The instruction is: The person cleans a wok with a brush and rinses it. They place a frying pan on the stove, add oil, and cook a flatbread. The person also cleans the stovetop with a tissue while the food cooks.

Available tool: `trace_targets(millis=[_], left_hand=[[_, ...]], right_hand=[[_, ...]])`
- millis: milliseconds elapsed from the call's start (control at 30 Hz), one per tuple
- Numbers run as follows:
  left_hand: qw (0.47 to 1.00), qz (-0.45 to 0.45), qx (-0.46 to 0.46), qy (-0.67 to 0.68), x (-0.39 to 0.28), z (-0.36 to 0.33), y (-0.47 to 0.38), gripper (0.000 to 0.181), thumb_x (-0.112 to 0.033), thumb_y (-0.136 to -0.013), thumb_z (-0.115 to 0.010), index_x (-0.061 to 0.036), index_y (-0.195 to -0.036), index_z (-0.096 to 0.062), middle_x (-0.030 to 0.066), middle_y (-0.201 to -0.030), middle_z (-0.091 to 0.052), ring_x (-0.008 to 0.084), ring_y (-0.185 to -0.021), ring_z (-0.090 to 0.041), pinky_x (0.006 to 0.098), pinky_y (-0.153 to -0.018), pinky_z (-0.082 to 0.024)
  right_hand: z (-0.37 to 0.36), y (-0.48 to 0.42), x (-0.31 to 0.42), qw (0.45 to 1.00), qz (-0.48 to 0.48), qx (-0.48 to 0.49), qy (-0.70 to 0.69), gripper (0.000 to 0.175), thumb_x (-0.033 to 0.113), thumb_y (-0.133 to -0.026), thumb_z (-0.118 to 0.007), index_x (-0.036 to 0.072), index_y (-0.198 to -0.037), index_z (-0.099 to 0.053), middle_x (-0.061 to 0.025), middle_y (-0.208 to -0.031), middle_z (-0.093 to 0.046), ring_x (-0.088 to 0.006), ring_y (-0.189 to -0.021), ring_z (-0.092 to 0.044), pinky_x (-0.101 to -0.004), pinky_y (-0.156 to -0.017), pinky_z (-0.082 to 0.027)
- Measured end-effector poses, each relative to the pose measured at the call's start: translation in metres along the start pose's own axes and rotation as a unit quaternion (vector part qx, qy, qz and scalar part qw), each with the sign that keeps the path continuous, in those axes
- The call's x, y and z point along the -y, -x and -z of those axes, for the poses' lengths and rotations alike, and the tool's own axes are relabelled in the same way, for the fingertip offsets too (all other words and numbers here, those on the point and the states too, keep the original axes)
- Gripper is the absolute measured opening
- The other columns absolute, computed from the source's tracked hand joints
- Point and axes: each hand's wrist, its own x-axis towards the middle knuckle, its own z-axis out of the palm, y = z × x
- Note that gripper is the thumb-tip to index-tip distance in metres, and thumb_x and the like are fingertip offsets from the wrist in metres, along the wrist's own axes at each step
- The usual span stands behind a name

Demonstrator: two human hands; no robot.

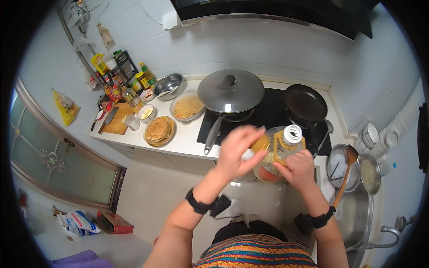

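Note:
My right hand (298, 167) grips a clear bottle (287, 147) with a yellow label and a white neck whose top is uncapped. At its left my left hand (239, 150), blurred, has its fingers around a gold-coloured lid or cap (260, 143). Below both hands is a clear container (268, 172) with pale contents and a reddish lower part; what supports it is hidden. Behind them a lidded wok (231, 92) stands on the black cooktop (271, 100), beside a dark frying pan (306, 103).
Left on the counter are a plate of flatbreads (160, 130), a bowl of shredded food (187, 106), a steel bowl (168, 86) and a cleaver (110, 117) on a cutting board (122, 117). Steel bowls (370, 174), a wooden spatula (345, 177) and the sink (352, 217) are at right.

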Motion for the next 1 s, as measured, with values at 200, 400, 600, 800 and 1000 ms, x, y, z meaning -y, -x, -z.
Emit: trace_targets(millis=[200, 400, 600, 800, 1000], left_hand=[[0.931, 0.321, 0.033, -0.169, 0.119, -0.003, 0.2, 0.039, -0.016, -0.07, -0.064, -0.0004, -0.105, -0.052, 0.0152, -0.096, -0.053, 0.0314, -0.092, -0.048, 0.037, -0.078, -0.041], [0.885, 0.351, -0.048, -0.302, 0.199, 0.011, 0.203, 0.037, -0.013, -0.068, -0.062, -0.0013, -0.102, -0.053, 0.0144, -0.1, -0.053, 0.0317, -0.092, -0.048, 0.0389, -0.08, -0.038], [0.856, 0.331, -0.052, -0.394, 0.213, 0.01, 0.204, 0.032, -0.017, -0.072, -0.06, -0.0019, -0.1, -0.054, 0.0151, -0.1, -0.053, 0.0301, -0.094, -0.048, 0.0391, -0.08, -0.038], [0.726, 0.609, 0.002, 0.32, 0.129, -0.024, 0.211, 0.065, -0.054, -0.086, -0.024, -0.0015, -0.117, -0.045, 0.0114, -0.125, -0.04, 0.0224, -0.113, -0.038, 0.0361, -0.092, -0.03], [0.781, 0.465, -0.07, 0.411, 0.096, -0.057, 0.135, 0.072, -0.058, -0.085, -0.022, 0.001, -0.126, -0.031, 0.01, -0.131, -0.033, 0.0217, -0.122, -0.026, 0.0385, -0.099, -0.018]], right_hand=[[0.001, -0.015, 0.002, 0.998, -0.057, -0.008, -0.009, 0.023, 0.022, -0.065, -0.067, 0.006, -0.055, -0.053, -0.0058, -0.05, -0.046, -0.0226, -0.049, -0.044, -0.0325, -0.057, -0.034], [0.02, -0.032, -0.013, 0.911, -0.326, -0.085, -0.24, 0.018, 0.014, -0.08, -0.058, -0.001, -0.07, -0.055, 0.0049, -0.059, -0.04, -0.0027, -0.057, -0.034, -0.0184, -0.049, -0.027], [0.045, -0.044, -0.014, 0.876, -0.361, -0.142, -0.288, 0.019, 0.019, -0.085, -0.052, 0.004, -0.072, -0.054, 0.0074, -0.062, -0.038, -0.0013, -0.056, -0.029, -0.0176, -0.05, -0.022], [0.035, -0.055, -0.037, 0.827, -0.365, -0.181, -0.386, 0.025, 0.025, -0.086, -0.05, 0.009, -0.067, -0.049, 0.007, -0.059, -0.037, -0.0021, -0.053, -0.028, -0.0178, -0.048, -0.021], [0.015, -0.04, -0.094, 0.777, -0.337, -0.263, -0.462, 0.021, 0.021, -0.085, -0.052, 0.005, -0.072, -0.053, 0.0054, -0.065, -0.044, -0.0023, -0.06, -0.036, -0.0166, -0.055, -0.029]])
